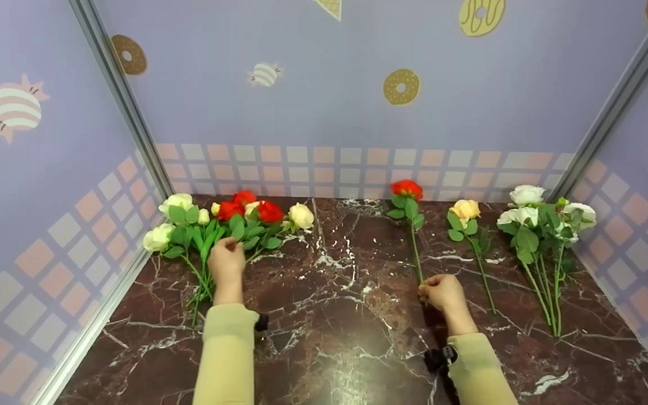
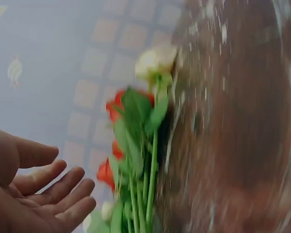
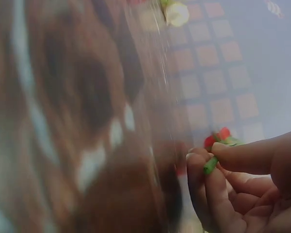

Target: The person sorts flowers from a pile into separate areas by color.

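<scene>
My right hand (image 1: 445, 293) pinches the stem of a red rose (image 1: 407, 190) near its lower end, between thumb and fingertips. In the right wrist view the cut end of the green stem (image 3: 210, 166) pokes out past the thumb. The bloom points toward the back wall. On the left, my left hand (image 1: 227, 262) is over a bunch of red and cream roses (image 1: 270, 212) and holds nothing. Its fingers (image 2: 63, 187) are loosely extended, beside the green leaves and stems (image 2: 139, 194) in the left wrist view. The stems in the bunch cross one another near the wrist.
To the right lie a yellow rose (image 1: 466, 211) and a group of white roses (image 1: 526, 216), stems toward me. Lilac walls with a tile pattern (image 1: 324, 163) enclose the dark marble tabletop (image 1: 346, 337) at the back and both sides.
</scene>
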`<act>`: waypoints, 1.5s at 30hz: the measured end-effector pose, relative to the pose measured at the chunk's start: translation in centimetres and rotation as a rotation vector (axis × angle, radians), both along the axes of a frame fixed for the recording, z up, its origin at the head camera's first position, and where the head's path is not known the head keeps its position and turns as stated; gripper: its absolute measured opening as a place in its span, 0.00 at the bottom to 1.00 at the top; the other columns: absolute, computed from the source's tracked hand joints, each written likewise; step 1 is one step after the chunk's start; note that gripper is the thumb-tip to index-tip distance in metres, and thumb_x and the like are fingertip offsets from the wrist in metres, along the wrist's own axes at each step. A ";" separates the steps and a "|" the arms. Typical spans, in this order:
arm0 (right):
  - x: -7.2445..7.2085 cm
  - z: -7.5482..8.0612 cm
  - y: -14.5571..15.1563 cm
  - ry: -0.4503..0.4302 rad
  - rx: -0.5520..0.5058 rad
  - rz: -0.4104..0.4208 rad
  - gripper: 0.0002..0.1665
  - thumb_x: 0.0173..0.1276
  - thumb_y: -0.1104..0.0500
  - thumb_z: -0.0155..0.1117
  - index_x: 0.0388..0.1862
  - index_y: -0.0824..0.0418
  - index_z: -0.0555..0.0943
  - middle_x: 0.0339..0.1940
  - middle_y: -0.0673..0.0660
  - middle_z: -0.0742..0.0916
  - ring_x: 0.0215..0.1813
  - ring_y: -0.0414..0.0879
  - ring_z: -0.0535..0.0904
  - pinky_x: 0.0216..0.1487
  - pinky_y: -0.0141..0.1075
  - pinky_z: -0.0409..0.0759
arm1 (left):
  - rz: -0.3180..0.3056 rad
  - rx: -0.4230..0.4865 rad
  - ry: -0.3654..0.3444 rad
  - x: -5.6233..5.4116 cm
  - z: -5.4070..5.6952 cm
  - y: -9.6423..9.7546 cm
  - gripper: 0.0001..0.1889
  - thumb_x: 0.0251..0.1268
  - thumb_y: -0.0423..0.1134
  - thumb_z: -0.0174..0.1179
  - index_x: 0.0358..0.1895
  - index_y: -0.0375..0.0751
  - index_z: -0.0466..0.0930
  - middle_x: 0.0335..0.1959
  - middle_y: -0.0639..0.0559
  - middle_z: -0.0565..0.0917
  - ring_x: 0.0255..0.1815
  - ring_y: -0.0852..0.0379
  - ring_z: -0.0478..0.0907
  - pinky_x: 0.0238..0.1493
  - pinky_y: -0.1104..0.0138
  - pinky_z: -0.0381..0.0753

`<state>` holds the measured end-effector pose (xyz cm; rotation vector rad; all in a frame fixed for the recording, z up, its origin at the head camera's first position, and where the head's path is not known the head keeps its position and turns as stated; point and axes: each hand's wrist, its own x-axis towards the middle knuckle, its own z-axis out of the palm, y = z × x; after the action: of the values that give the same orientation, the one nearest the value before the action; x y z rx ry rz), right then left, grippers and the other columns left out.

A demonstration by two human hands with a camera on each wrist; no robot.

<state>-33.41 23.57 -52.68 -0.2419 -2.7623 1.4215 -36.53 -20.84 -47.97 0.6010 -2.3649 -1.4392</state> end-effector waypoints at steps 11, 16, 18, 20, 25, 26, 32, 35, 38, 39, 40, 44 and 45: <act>0.3 0.7 1.6 -0.066 0.253 -0.030 0.11 0.65 0.62 0.69 0.37 0.72 0.87 0.43 0.70 0.90 0.51 0.68 0.84 0.58 0.57 0.83 | 0.023 -0.266 -0.254 0.0 -1.1 -3.0 0.20 0.80 0.35 0.50 0.68 0.31 0.75 0.67 0.28 0.76 0.68 0.30 0.73 0.74 0.39 0.68; 0.3 0.9 1.5 -0.096 0.281 -0.031 0.12 0.66 0.62 0.70 0.41 0.72 0.89 0.49 0.71 0.89 0.55 0.70 0.83 0.61 0.58 0.83 | -0.033 -0.327 -0.371 -0.4 -1.3 -3.4 0.13 0.77 0.32 0.51 0.53 0.30 0.81 0.56 0.29 0.83 0.60 0.30 0.78 0.74 0.38 0.66; 0.3 0.9 1.5 -0.092 0.292 -0.032 0.12 0.66 0.62 0.70 0.40 0.72 0.89 0.48 0.71 0.90 0.54 0.70 0.83 0.60 0.59 0.83 | -0.038 -0.343 -0.392 -0.5 -1.4 -3.4 0.11 0.76 0.32 0.52 0.50 0.30 0.82 0.55 0.29 0.84 0.60 0.30 0.78 0.73 0.37 0.67; 0.3 0.8 1.6 -0.082 0.308 -0.033 0.09 0.65 0.63 0.70 0.35 0.70 0.90 0.42 0.70 0.91 0.50 0.69 0.85 0.57 0.58 0.84 | -0.029 -0.356 -0.400 -0.5 -1.6 -3.6 0.11 0.75 0.31 0.53 0.50 0.30 0.83 0.57 0.29 0.83 0.62 0.30 0.76 0.73 0.37 0.67; 0.3 0.7 1.7 -0.073 0.349 -0.016 0.25 0.63 0.63 0.71 0.07 0.58 0.75 0.13 0.52 0.78 0.26 0.54 0.76 0.36 0.45 0.80 | -0.030 -0.382 -0.440 -0.6 -2.0 -3.9 0.12 0.74 0.29 0.54 0.52 0.28 0.83 0.60 0.28 0.81 0.64 0.29 0.74 0.74 0.38 0.66; 0.3 0.7 1.8 -0.069 0.354 -0.011 0.28 0.63 0.63 0.71 0.06 0.55 0.71 0.11 0.49 0.73 0.24 0.51 0.73 0.34 0.42 0.77 | -0.037 -0.388 -0.450 -0.6 -2.1 -4.0 0.12 0.74 0.29 0.54 0.53 0.28 0.83 0.60 0.27 0.81 0.63 0.29 0.75 0.75 0.38 0.66; 0.4 0.7 1.8 -0.066 0.362 0.002 0.32 0.63 0.63 0.71 0.04 0.52 0.66 0.08 0.45 0.67 0.19 0.44 0.61 0.27 0.35 0.68 | -0.059 -0.424 -0.458 -0.8 -2.5 -4.2 0.12 0.73 0.27 0.54 0.52 0.30 0.83 0.59 0.29 0.82 0.63 0.29 0.76 0.75 0.38 0.65; 0.4 0.6 1.8 -0.073 0.369 0.006 0.32 0.63 0.63 0.71 0.04 0.52 0.66 0.09 0.46 0.67 0.19 0.44 0.62 0.28 0.37 0.71 | -0.057 -0.435 -0.452 -0.8 -2.6 -4.1 0.11 0.73 0.27 0.53 0.50 0.30 0.84 0.59 0.29 0.82 0.66 0.29 0.74 0.75 0.38 0.64; 0.4 0.5 1.8 -0.077 0.369 0.002 0.29 0.63 0.63 0.72 0.06 0.54 0.70 0.10 0.47 0.71 0.22 0.47 0.69 0.33 0.42 0.78 | -0.042 -0.438 -0.439 -0.9 -2.6 -4.1 0.12 0.74 0.27 0.52 0.51 0.30 0.84 0.59 0.29 0.82 0.65 0.29 0.75 0.76 0.37 0.63; 0.4 0.5 1.8 -0.080 0.367 0.000 0.28 0.64 0.63 0.72 0.06 0.54 0.71 0.11 0.47 0.72 0.23 0.48 0.71 0.34 0.43 0.79 | -0.035 -0.437 -0.433 -0.9 -2.6 -4.1 0.12 0.74 0.27 0.52 0.51 0.29 0.84 0.58 0.29 0.83 0.63 0.29 0.76 0.76 0.37 0.64; 0.4 0.5 1.8 -0.086 0.363 -0.002 0.28 0.64 0.63 0.72 0.06 0.54 0.71 0.10 0.47 0.72 0.23 0.48 0.71 0.34 0.43 0.78 | -0.028 -0.436 -0.426 -0.9 -2.6 -4.1 0.12 0.75 0.28 0.51 0.51 0.29 0.84 0.58 0.28 0.83 0.62 0.29 0.77 0.75 0.37 0.65; 0.3 0.3 1.9 -0.112 0.345 -0.006 0.33 0.65 0.63 0.70 0.04 0.51 0.65 0.08 0.45 0.66 0.19 0.45 0.64 0.30 0.37 0.70 | 0.002 -0.411 -0.379 -0.8 -2.5 -4.1 0.13 0.76 0.34 0.53 0.52 0.32 0.86 0.56 0.30 0.85 0.57 0.31 0.81 0.69 0.39 0.73; 0.3 0.3 1.9 -0.109 0.347 -0.006 0.34 0.65 0.63 0.70 0.04 0.50 0.64 0.08 0.45 0.64 0.18 0.44 0.62 0.29 0.36 0.68 | 0.008 -0.394 -0.364 -0.8 -2.4 -4.0 0.14 0.76 0.35 0.54 0.53 0.34 0.87 0.56 0.31 0.85 0.57 0.31 0.81 0.66 0.39 0.76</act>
<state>-33.12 25.44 -52.39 -0.3241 -3.0277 0.9278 -37.33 -24.88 -50.36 0.8132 -2.8134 -0.8725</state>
